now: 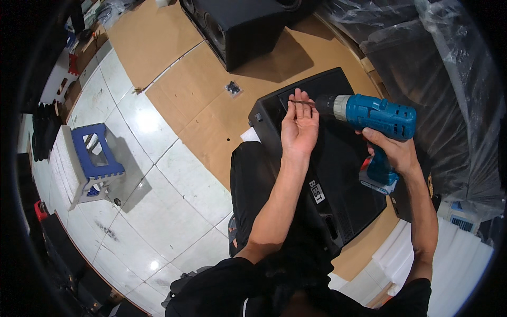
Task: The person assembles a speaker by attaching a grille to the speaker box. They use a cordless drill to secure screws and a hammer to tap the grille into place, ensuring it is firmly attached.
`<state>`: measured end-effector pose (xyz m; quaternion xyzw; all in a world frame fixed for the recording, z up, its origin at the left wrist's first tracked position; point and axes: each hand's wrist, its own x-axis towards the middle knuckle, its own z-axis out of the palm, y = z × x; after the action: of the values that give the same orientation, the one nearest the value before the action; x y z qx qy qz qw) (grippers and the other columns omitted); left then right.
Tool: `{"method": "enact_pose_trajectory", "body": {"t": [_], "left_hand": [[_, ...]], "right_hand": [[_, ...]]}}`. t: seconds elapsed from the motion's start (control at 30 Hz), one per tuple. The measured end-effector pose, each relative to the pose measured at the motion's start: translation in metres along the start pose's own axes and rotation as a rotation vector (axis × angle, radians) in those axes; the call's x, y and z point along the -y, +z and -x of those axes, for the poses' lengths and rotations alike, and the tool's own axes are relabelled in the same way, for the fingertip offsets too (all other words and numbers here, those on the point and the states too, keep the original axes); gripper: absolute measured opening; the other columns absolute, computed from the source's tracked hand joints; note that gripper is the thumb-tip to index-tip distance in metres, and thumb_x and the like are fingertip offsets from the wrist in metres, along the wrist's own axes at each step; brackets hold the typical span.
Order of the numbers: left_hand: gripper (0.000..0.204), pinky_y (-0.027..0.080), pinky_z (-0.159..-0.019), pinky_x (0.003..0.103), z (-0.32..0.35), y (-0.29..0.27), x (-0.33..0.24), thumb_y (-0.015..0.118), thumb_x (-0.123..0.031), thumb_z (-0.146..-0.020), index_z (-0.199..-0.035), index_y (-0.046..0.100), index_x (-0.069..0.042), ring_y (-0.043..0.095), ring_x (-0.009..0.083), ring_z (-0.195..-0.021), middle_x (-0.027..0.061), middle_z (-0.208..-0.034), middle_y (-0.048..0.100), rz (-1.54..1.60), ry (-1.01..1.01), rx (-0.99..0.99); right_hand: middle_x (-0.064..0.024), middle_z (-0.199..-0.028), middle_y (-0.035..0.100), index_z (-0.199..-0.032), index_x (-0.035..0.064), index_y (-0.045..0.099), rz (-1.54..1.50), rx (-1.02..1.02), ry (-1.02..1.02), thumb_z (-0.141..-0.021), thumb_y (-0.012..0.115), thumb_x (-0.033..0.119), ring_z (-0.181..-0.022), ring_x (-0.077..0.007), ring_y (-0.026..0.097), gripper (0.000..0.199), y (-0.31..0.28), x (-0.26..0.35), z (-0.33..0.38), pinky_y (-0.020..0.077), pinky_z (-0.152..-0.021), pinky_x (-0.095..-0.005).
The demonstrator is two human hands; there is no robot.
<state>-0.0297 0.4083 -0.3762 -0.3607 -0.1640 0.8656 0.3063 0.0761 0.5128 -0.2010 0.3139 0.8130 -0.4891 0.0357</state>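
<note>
My right hand [393,148] is wrapped round the grip of a blue cordless drill [377,112], whose chuck points left. A long thin bit [301,102] reaches from the chuck across the fingers of my left hand. That left hand [299,127] is palm up with its fingers stretched out, not closed round the bit. Under both hands lies a large black speaker cabinet [348,190] with a pale label on it. I cannot make out a screw at the bit's tip.
Brown cardboard [179,92] covers the floor around the cabinet. On it lie a small clear bag of dark parts [233,89] and another black speaker [248,29]. A blue and white step stool [95,158] rests on the tiles at left. Plastic sheeting [422,58] drapes the right side.
</note>
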Motion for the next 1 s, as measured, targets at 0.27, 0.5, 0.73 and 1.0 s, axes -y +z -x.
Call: {"method": "enact_pose_trajectory", "body": {"t": [0.27,0.5,0.73,1.0], "left_hand": [[0.021,0.04,-0.1,0.034,-0.016,0.007,0.004,0.04,-0.022,-0.102,-0.106,0.058,-0.012,0.06,0.0152,-0.11,0.0021,-0.115,0.067,0.044,0.028,-0.072],[0.021,0.04,-0.098,0.037,-0.022,0.0,0.0,0.04,-0.025,-0.102,-0.108,0.057,-0.014,0.061,0.0154,-0.107,-0.0005,-0.113,0.067,0.106,0.025,-0.067],[0.019,0.042,-0.096,0.034,-0.024,0.003,0.0,0.041,-0.024,-0.102,-0.105,0.056,-0.013,0.059,0.0131,-0.109,-0.0031,-0.118,0.063,0.169,0.014,-0.077],[0.021,0.039,-0.1,0.034,-0.032,-0.002,-0.005,0.038,-0.023,-0.103,-0.108,0.053,-0.01,0.059,0.0123,-0.111,-0.0007,-0.116,0.066,0.3,-0.02,-0.027]], "right_hand": [[-0.0098,-0.088,0.069,-0.112,0.0016,0.062,0.107,0.02,0.004,-0.082,0.074,0.021,-0.061,-0.0098,0.059,0.038,0.002,0.006,-0.018,0.0504,-0.058,-0.0255],[-0.0043,-0.078,0.065,-0.104,0.0035,0.064,0.146,0.035,-0.058,-0.08,0.077,0.023,-0.059,-0.0091,0.058,0.033,0.008,0.016,-0.029,0.0488,-0.055,-0.0243],[-0.0019,-0.079,0.064,-0.103,0.0027,0.062,0.245,0.084,-0.093,-0.078,0.079,0.021,-0.059,-0.0074,0.056,0.035,0.014,0.052,-0.043,0.0474,-0.052,-0.0231],[-0.0016,-0.07,0.06,-0.104,0.0019,0.06,0.423,0.158,-0.103,-0.078,0.078,0.027,-0.05,-0.0086,0.055,0.041,0.034,0.093,-0.067,0.0454,-0.045,-0.0229]]}}
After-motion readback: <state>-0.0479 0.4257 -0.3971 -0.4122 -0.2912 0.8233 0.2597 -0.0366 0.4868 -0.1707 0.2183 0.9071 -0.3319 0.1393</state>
